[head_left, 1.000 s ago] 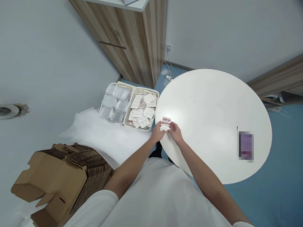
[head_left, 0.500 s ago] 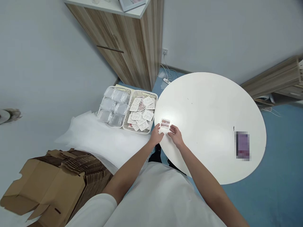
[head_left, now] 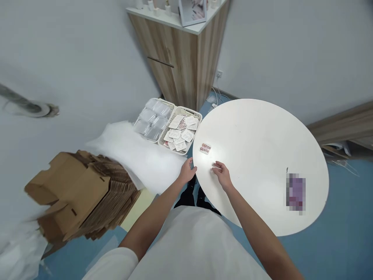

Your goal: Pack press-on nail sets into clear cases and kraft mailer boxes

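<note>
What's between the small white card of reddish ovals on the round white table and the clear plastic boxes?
Head view: the table edge, then the cream rectangular plastic basket of white printed cards.

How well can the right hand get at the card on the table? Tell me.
Probably yes: the right hand looks empty and near the card, with nothing visible between them on the table.

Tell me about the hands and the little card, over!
Left hand and right hand open, empty. Little card lying on white table, untouched. Nothing covering it.
</note>
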Available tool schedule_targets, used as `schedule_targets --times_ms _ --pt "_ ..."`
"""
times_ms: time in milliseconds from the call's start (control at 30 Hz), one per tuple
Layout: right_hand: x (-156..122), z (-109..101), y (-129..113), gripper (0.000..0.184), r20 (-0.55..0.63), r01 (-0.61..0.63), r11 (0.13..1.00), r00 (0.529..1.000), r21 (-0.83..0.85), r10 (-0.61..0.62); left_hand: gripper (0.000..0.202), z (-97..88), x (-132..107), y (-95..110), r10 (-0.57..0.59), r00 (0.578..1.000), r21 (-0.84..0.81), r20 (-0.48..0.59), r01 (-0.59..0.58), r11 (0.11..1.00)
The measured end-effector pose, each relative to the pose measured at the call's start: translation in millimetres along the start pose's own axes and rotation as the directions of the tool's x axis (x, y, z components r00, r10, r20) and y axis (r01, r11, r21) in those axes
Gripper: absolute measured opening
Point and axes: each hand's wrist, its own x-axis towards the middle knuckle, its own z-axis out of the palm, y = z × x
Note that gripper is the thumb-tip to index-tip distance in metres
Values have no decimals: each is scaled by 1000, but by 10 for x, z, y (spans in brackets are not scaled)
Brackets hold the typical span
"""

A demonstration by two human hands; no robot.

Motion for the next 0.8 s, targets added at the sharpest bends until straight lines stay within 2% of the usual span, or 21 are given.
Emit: schedule_targets --times_ms 133,267,400,500,567,633,700,800 --pt "-119 -12 0 39 44 38 998 998 -48 -36 48 -188 -322 -63 -24 998 -5 -53 24 1000" --pt "-281 135 -173 36 125 29 999 992 -40 -24 46 -531 -576 -11 -52 998 71 -24 53 996" --pt "-344 481 -377 40 306 59 998 950 4 -57 57 -974 -784 76 -136 989 165 50 126 978" --pt "-259 872 -471 40 348 157 986 929 -50 -130 64 -1315 -883 87 -142 984 197 111 119 973" --pt "-157 1156 -520 38 363 231 967 915 -110 -178 64 -1527 -890 78 -104 989 196 101 83 977" --pt "-43 1420 -578 35 385 304 934 898 -187 -215 61 -1708 -835 82 -54 997 182 47 44 982" --pt "73 1637 -653 33 393 362 892 887 -269 -241 58 -1846 -720 121 -8 1000 149 -23 12 989" --pt "261 1863 -794 31 356 392 844 897 -367 -262 54 -1968 -466 252 35 995 41 -97 -31 999"
